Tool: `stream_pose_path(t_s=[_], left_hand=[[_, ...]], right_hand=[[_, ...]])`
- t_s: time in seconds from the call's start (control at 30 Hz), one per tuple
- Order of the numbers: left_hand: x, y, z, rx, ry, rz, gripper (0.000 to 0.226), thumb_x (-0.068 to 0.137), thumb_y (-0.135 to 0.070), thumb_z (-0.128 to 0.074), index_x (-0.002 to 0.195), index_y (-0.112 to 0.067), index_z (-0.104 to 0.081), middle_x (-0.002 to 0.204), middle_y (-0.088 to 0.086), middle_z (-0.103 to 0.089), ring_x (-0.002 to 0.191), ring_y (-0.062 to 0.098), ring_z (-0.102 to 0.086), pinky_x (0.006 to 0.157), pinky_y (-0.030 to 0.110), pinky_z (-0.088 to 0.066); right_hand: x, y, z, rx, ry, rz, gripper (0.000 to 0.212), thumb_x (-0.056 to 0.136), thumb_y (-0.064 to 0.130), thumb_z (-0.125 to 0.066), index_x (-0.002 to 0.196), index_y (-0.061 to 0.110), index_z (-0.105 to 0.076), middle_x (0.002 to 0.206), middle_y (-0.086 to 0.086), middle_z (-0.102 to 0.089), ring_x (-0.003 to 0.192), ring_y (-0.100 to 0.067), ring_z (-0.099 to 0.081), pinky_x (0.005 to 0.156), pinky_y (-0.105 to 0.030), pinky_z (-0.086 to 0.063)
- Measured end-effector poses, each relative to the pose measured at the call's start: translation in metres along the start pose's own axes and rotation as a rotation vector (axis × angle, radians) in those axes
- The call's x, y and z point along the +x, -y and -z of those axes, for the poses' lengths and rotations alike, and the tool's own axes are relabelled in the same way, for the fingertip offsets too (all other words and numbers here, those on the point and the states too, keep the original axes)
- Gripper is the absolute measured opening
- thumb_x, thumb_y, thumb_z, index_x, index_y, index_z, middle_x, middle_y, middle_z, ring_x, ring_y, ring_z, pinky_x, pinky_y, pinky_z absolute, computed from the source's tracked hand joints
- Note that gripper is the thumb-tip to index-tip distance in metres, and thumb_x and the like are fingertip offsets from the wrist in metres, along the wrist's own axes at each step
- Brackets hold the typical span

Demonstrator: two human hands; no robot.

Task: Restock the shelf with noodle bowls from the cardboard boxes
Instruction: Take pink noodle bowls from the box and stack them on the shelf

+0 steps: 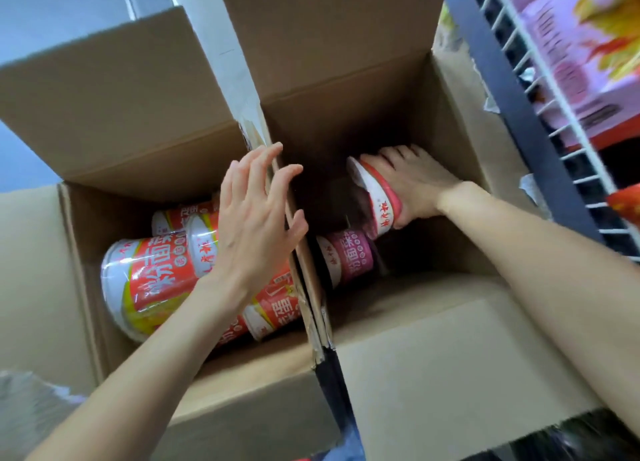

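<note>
Cardboard boxes stand side by side, flaps up, beside a white wire shelf [540, 89] on the right. Inside the right box [433, 339] the right hand [408, 183] grips a red-banded noodle bowl [375, 197], tilted with its base up, fingers [388, 157] curled over the top of it; a pink-labelled bowl [346, 256] lies on its side just below. The left hand [256, 218] hovers with fingers spread and straight at the wall shared by the two boxes, holding nothing. Several orange bowls [149, 284] lie tumbled in the left box [114, 114]
</note>
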State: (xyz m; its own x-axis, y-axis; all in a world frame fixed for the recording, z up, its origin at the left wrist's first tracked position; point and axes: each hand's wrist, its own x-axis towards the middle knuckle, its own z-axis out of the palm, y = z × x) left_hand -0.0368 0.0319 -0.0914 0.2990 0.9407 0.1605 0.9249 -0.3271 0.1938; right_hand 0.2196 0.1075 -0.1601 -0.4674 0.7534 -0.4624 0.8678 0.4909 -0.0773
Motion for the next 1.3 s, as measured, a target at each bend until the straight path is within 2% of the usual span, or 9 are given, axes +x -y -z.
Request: stream_pose_path(t_s=[0.2, 0.4, 0.57, 0.73, 0.87, 1.07, 1.13, 1.2, 1.3], left_hand=[[-0.006, -0.002, 0.010, -0.182, 0.075, 0.066, 0.054, 0.081, -0.041, -0.060, 0.125, -0.011, -0.056, 0.135, 0.011, -0.052, 0.132, 0.029, -0.041, 0.111, 0.054, -0.029], [-0.020, -0.059, 0.084, -0.953, 0.263, 0.267, 0.074, 0.082, -0.056, -0.062, 0.141, -0.017, -0.041, 0.141, -0.008, -0.047, 0.129, 0.006, -0.043, 0.108, 0.025, -0.034], [-0.034, -0.129, 0.170, -1.430, 0.308, 0.028, 0.051, 0.087, -0.039, -0.062, 0.132, -0.019, -0.046, 0.124, -0.008, -0.059, 0.109, -0.001, -0.059, 0.088, 0.014, -0.045], [-0.049, -0.204, 0.236, -1.503, 0.352, -0.291, 0.074, 0.072, -0.061, -0.070, 0.134, -0.032, -0.044, 0.126, -0.013, -0.061, 0.118, 0.009, -0.055, 0.094, 0.024, -0.045], [-0.060, -0.272, 0.266, -1.471, 0.383, -0.484, 0.092, 0.069, -0.045, -0.081, 0.145, -0.025, -0.033, 0.143, 0.000, -0.048, 0.129, 0.013, -0.048, 0.096, 0.025, -0.046], [-0.066, -0.375, 0.284, -1.408, 0.384, -0.699, 0.088, 0.081, -0.017, -0.075, 0.151, -0.020, -0.021, 0.143, -0.016, -0.041, 0.128, -0.008, -0.040, 0.088, 0.015, -0.048], [-0.065, -0.407, 0.278, -1.415, 0.374, -0.684, 0.088, 0.083, -0.015, -0.074, 0.152, -0.019, -0.021, 0.141, -0.019, -0.041, 0.127, -0.007, -0.042, 0.089, 0.021, -0.051], [-0.064, -0.437, 0.269, -1.407, 0.371, -0.666, 0.085, 0.084, -0.011, -0.072, 0.152, -0.019, -0.021, 0.136, -0.023, -0.043, 0.124, -0.004, -0.045, 0.092, 0.017, -0.049], [-0.068, -0.467, 0.250, -1.298, 0.391, -0.656, 0.083, 0.085, -0.009, -0.069, 0.152, -0.023, -0.022, 0.127, -0.031, -0.043, 0.119, -0.009, -0.043, 0.097, 0.014, -0.044]], right_hand=[[-0.085, 0.030, 0.047, 0.466, -0.336, -0.180, 0.136, 0.039, 0.063, -0.079, 0.152, 0.022, -0.016, 0.143, -0.005, -0.034, 0.133, -0.026, -0.034, 0.110, -0.043, -0.033], [-0.197, 0.105, 0.092, 1.235, -0.820, -0.468, 0.133, 0.030, 0.062, -0.087, 0.142, 0.027, -0.025, 0.142, 0.008, -0.044, 0.132, -0.007, -0.042, 0.110, -0.031, -0.037], [-0.297, 0.157, 0.126, 1.405, -1.115, -0.539, 0.131, 0.034, 0.050, -0.089, 0.142, 0.028, -0.019, 0.140, 0.008, -0.043, 0.129, -0.004, -0.046, 0.106, -0.030, -0.042], [-0.407, 0.183, 0.158, 1.313, -1.358, -0.634, 0.106, 0.043, 0.023, -0.091, 0.127, 0.024, -0.026, 0.128, 0.014, -0.043, 0.112, 0.016, -0.049, 0.089, -0.006, -0.042], [-0.485, 0.184, 0.173, 0.977, -1.492, -0.858, 0.112, 0.043, 0.067, -0.083, 0.135, 0.023, -0.037, 0.126, 0.006, -0.041, 0.126, -0.010, -0.045, 0.101, -0.032, -0.045], [-0.562, 0.161, 0.166, 0.844, -1.727, -0.990, 0.090, 0.065, 0.043, -0.084, 0.138, 0.016, -0.039, 0.134, 0.004, -0.051, 0.120, 0.001, -0.049, 0.098, -0.011, -0.041], [-0.577, 0.145, 0.159, 0.801, -1.769, -1.068, 0.086, 0.073, 0.041, -0.080, 0.142, 0.015, -0.035, 0.139, 0.003, -0.048, 0.125, -0.002, -0.047, 0.105, -0.023, -0.042], [-0.587, 0.129, 0.155, 0.714, -1.753, -1.160, 0.082, 0.080, 0.045, -0.072, 0.146, 0.016, -0.033, 0.143, 0.000, -0.043, 0.132, -0.012, -0.043, 0.107, -0.041, -0.043], [-0.593, 0.113, 0.145, 0.544, -1.496, -1.446, 0.073, 0.089, 0.036, -0.064, 0.148, 0.009, -0.030, 0.145, -0.011, -0.033, 0.133, -0.025, -0.039, 0.111, -0.035, -0.034]])
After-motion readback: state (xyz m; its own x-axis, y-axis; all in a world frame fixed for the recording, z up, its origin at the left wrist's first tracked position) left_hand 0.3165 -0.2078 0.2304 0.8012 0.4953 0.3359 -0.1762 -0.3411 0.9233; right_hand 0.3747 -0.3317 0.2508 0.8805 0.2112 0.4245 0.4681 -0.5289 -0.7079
